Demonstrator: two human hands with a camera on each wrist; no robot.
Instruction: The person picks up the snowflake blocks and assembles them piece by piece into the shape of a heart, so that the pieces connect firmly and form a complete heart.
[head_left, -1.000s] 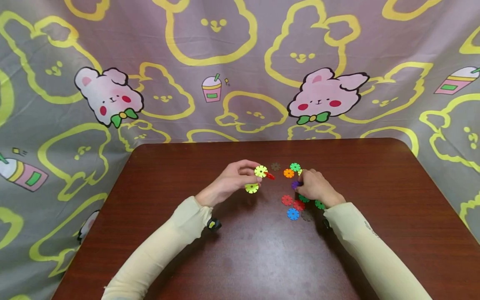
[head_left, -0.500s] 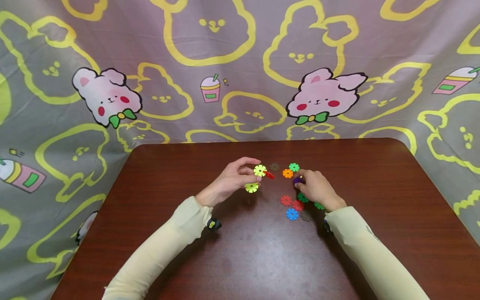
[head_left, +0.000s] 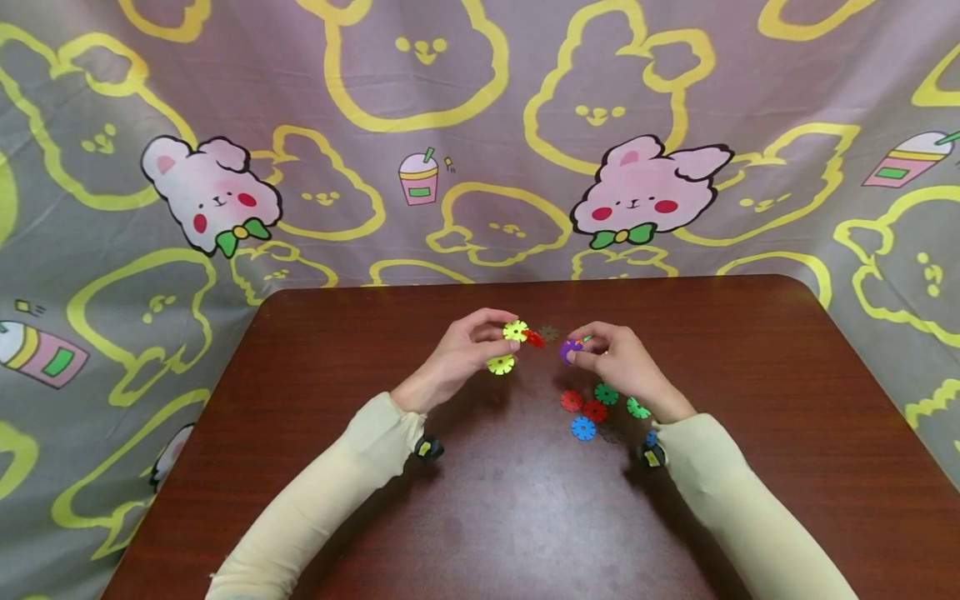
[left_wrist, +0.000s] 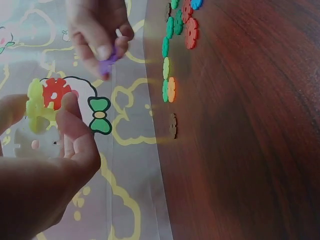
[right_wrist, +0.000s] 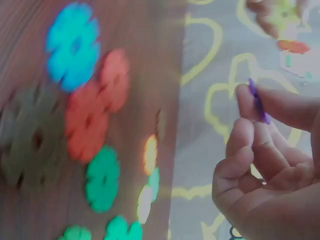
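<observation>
In the head view, my left hand (head_left: 472,343) pinches a small build of notched plastic discs. A yellow disc (head_left: 515,332) sits at the fingertips, a red disc (head_left: 535,338) is joined edgewise on its right, and another yellow disc (head_left: 501,365) shows below the thumb. To the right, my right hand (head_left: 630,360) holds a purple notched disc (head_left: 570,351) raised over the table. The right wrist view shows this purple disc (right_wrist: 259,102) edge-on between thumb and index finger. A gap separates the purple disc from the red one.
Loose discs lie flat on the brown table (head_left: 480,517): red (head_left: 572,401), blue (head_left: 583,428), green (head_left: 606,394) and a dark brown one (head_left: 548,333). An orange disc (left_wrist: 172,90) lies beside green and yellow ones. A patterned curtain (head_left: 480,150) hangs behind the table.
My right hand has picked the purple disc up off the table and carried it up and left toward the left hand. The left hand with its discs has risen slightly.
</observation>
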